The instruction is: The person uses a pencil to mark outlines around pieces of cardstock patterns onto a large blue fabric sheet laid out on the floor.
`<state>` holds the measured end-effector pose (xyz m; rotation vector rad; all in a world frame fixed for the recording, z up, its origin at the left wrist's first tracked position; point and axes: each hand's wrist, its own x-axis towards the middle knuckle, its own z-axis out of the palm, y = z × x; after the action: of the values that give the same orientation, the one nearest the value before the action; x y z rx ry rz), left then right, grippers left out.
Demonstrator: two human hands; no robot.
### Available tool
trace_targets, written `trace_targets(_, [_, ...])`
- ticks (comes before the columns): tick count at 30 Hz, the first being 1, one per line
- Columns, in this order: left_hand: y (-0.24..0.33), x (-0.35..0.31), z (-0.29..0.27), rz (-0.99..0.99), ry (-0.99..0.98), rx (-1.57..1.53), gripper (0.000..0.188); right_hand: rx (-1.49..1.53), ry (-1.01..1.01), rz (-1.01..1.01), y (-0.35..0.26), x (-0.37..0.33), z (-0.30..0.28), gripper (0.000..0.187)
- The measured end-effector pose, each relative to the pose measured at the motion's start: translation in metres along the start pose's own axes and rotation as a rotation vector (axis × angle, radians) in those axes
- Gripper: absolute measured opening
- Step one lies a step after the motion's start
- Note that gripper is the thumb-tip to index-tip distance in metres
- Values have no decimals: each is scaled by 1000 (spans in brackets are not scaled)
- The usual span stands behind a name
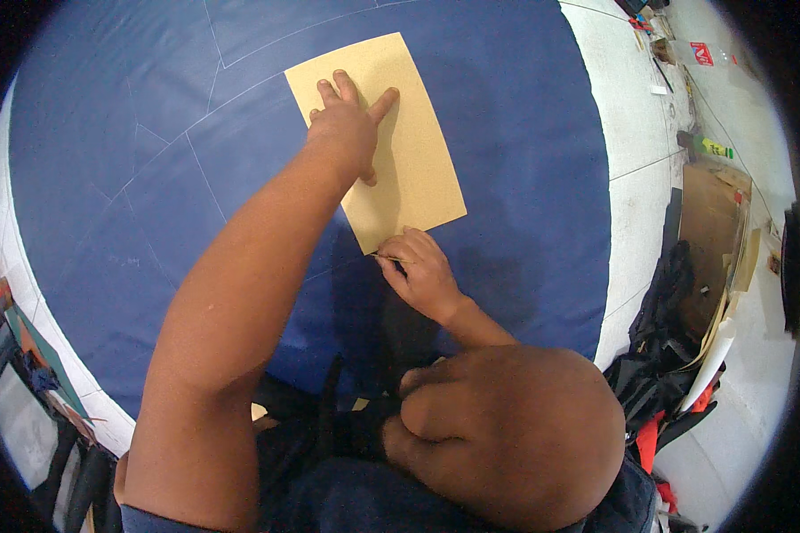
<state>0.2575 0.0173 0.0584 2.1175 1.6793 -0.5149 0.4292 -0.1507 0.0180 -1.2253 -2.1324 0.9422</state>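
Note:
A tan rectangular card sheet point(427, 169) lies at a slant on a wide blue cloth point(524, 133). My left hand point(345, 129) presses on the sheet's upper half with its fingers spread. At the sheet's near left corner, my right hand point(420, 274) is closed in a pinch around a thin pen-like stick point(393, 258), whose tip is close to the card's edge. Pale thin lines run over the cloth to the left of and beyond the card.
White floor tiles point(627, 133) border the cloth on the right. Along that side lie brown cardboard pieces point(709, 240), a dark heap of fabric point(662, 311) and a green bottle-like item point(716, 148). Assorted items point(40, 377) line the left edge. My bare knee point(542, 426) rises near the front.

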Motion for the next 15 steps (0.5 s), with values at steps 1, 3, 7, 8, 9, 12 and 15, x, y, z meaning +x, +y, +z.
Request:
trace_targets(1, [0, 0, 0, -6, -3, 3, 134, 4, -18, -3, -1, 0, 0, 14])
trace_targets(3, [0, 0, -1, -18, -11, 9, 134, 15, -54, -8, -3, 1, 0, 14])
trace_targets(7, [0, -1, -2, -7, 0, -10, 134, -8, -28, -11, -1, -1, 4, 14])
trace_targets(8, [0, 0, -2, -8, 0, -13, 134, -16, -30, -6, -2, -1, 4, 14])
trace_targets(9, [1, 0, -3, -9, 0, -19, 133, -25, -34, 0, -2, -1, 4, 14])
trace_targets(12, [2, 1, -3, -9, -2, -24, 134, -50, -37, 21, -4, 1, -2, 13])
trace_targets(15, [1, 0, 1, -12, -3, -8, 133, -64, -22, 106, 3, -1, -13, 12])
